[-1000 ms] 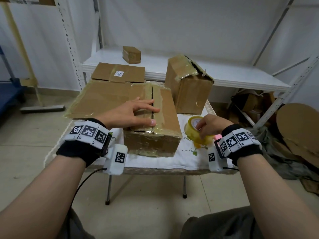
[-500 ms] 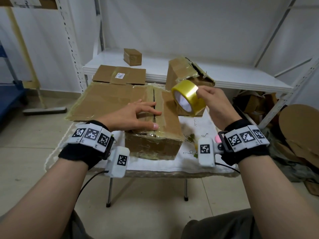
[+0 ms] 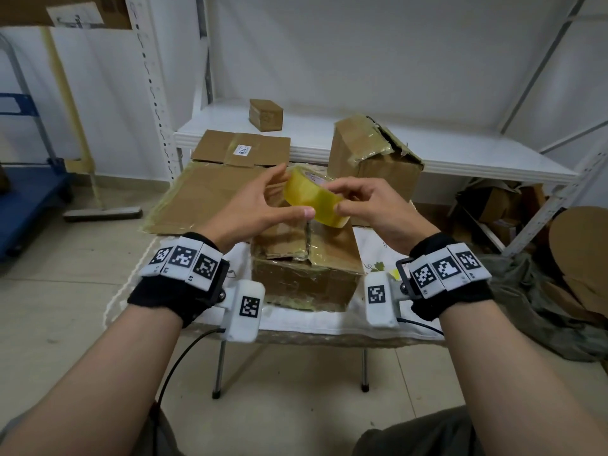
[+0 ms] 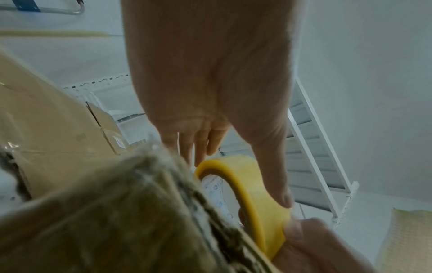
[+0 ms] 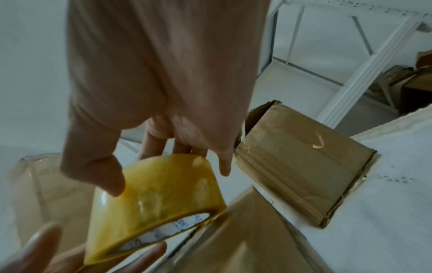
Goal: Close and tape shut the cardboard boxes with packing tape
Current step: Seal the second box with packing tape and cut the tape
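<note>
At frame centre, above the cardboard box (image 3: 306,258), both hands grip the yellow packing tape roll (image 3: 314,200): right hand (image 3: 371,209) pinching it, left hand (image 3: 253,209) steadying. Best find the loose end first.

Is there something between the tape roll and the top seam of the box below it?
Nothing visible. The tape roll, held by the left hand and right hand, is above the box; its top seam lies uncovered underneath.
</note>
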`<state>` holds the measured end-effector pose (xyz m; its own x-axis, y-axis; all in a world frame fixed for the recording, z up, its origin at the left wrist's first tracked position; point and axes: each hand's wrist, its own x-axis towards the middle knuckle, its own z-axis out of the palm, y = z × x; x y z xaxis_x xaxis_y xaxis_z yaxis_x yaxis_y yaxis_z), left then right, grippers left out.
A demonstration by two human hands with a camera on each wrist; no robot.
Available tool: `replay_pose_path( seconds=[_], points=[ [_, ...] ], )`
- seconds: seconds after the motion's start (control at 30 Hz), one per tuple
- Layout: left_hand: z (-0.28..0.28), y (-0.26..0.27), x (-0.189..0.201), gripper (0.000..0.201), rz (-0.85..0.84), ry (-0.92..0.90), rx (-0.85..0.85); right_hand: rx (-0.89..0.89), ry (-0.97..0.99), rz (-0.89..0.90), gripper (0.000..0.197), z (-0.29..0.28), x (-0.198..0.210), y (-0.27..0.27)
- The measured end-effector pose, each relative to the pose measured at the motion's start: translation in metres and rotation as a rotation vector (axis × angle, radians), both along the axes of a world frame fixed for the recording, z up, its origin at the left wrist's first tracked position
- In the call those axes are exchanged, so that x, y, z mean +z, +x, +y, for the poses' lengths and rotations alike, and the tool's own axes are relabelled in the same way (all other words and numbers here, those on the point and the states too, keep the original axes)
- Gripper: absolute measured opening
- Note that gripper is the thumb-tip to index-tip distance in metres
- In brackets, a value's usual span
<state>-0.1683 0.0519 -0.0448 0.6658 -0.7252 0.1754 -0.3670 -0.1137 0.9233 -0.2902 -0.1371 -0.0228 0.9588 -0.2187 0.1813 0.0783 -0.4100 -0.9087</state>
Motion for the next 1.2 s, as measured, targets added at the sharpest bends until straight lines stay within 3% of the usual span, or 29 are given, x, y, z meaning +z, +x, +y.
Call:
replay_pose_path(
  seconds=[0.17, 0.4, 0.67, 0.83, 1.0, 1.2],
  points=[
    [-0.002, 0.002, -0.002, 0.082, -0.059, -0.037, 0.009, 0.049, -0.002, 0.024, 0.036, 0.001, -0.002, 0.003],
    [-0.007, 0.001, -0.002, 0.078, -0.263, -0.069, 0.209, 0.030, 0.031, 0.004, 0.037, 0.000, -0.003, 0.002],
    [-0.009, -0.008, 0.003, 0.059, -0.373, -0.117, 0.370, -0.020, 0.044, -0.051, 0.036, 0.004, -0.005, 0.007],
    [-0.008, -0.010, 0.003, 0.049, -0.350, -0.152, 0.378, -0.027, 0.034, -0.058, 0.036, 0.005, -0.007, 0.008],
    [-0.006, -0.005, 0.001, 0.016, -0.193, -0.232, 0.399, -0.015, 0.012, -0.054, 0.037, 0.005, -0.007, 0.008],
    [-0.007, -0.002, -0.002, 0.007, -0.115, -0.217, 0.426, -0.001, -0.040, -0.023, 0.036, 0.005, -0.010, 0.010]
  ],
)
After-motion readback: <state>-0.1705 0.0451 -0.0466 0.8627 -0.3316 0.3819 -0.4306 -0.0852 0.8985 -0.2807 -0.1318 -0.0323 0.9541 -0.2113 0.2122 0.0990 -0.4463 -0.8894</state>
